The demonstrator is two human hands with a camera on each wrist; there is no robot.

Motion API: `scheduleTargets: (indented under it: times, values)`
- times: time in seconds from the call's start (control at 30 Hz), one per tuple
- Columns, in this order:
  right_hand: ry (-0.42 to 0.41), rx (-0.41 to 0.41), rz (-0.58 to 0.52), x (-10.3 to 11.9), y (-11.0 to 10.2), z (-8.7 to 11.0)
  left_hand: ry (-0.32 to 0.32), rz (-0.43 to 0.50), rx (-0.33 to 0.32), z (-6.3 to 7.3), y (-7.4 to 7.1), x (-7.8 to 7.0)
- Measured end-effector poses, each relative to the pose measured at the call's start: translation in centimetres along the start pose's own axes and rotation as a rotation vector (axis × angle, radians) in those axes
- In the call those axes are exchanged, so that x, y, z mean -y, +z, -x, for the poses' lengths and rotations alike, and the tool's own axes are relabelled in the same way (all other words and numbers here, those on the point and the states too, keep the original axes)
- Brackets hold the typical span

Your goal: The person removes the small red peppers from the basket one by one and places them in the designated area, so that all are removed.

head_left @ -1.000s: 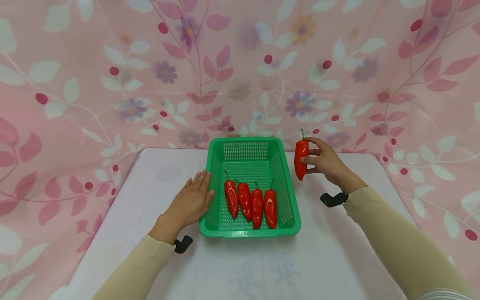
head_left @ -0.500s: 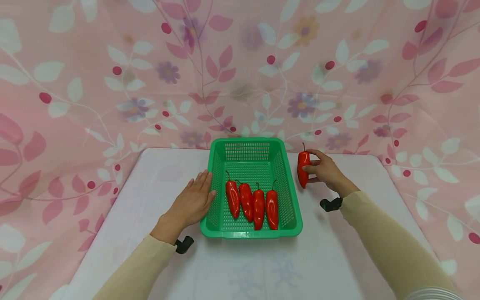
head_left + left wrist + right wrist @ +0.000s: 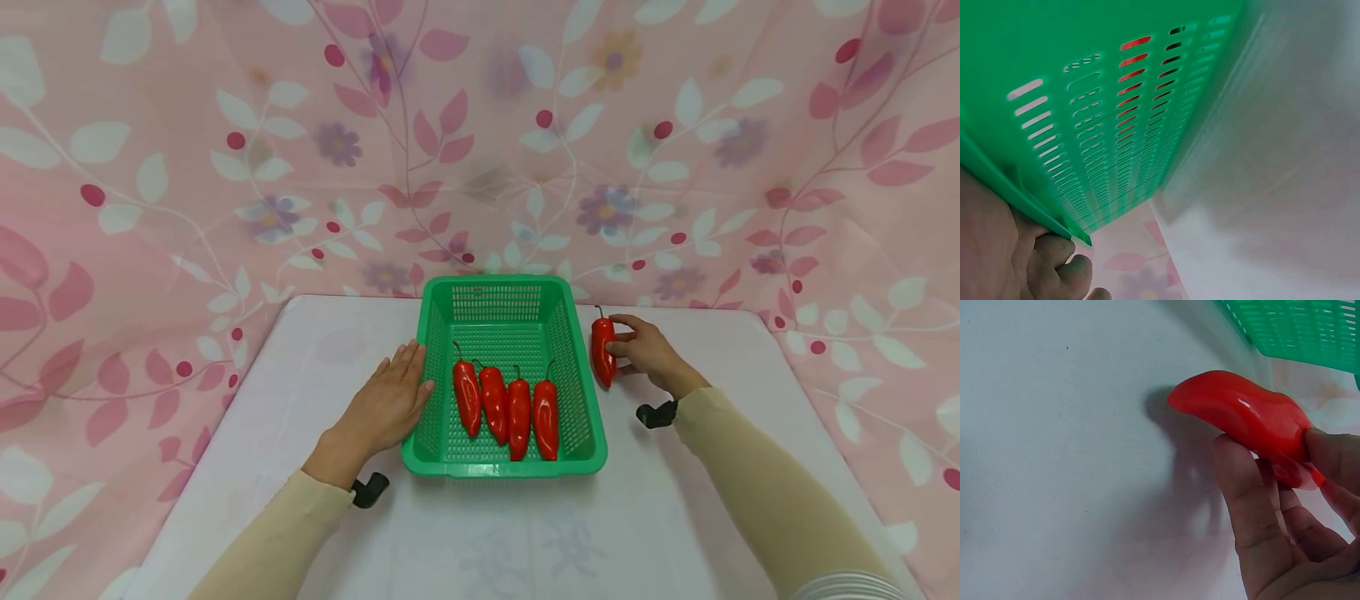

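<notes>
Between thumb and fingers my right hand (image 3: 647,353) holds a glossy red chili pepper (image 3: 602,352), just right of the green plastic basket (image 3: 504,469). Its stem points away from me. In the right wrist view the pepper (image 3: 1241,412) is close over the white table, its shadow beside it. My left hand (image 3: 386,398) rests on the basket's left rim with fingers straight. The left wrist view has this hand (image 3: 1041,269) against the rim, beside the slotted wall (image 3: 1104,125). Several more red peppers (image 3: 493,404) lie side by side in the near half of the basket.
The basket stands on a table with a white cover (image 3: 495,542). Behind the table's far edge hangs a pink floral cloth (image 3: 480,150). A black wrist mount (image 3: 656,414) sits below my right hand, another (image 3: 371,490) below my left.
My right hand has lowered the pepper toward the table and nearer to me, beside the basket's right side. The left hand and the peppers in the basket keep their places.
</notes>
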State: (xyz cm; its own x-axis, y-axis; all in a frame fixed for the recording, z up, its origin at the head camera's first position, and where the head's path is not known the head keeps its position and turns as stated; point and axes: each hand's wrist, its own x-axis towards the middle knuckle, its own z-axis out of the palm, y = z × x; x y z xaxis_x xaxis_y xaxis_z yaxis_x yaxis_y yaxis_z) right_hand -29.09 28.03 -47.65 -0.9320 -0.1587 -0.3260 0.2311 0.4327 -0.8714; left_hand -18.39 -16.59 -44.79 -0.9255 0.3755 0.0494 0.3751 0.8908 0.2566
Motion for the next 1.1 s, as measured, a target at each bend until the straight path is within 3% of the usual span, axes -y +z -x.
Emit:
scheduleTargets:
  times: [0.43, 1.1]
  values:
    - [0.028, -0.009, -0.043, -0.9, 0.3, -0.2, 0.004, 0.004, -0.003, 0.1, -0.1, -0.2]
    - [0.039, -0.082, 0.021, -1.1, 0.7, 0.0, -0.002, 0.015, -0.004, 0.1, -0.1, -0.2]
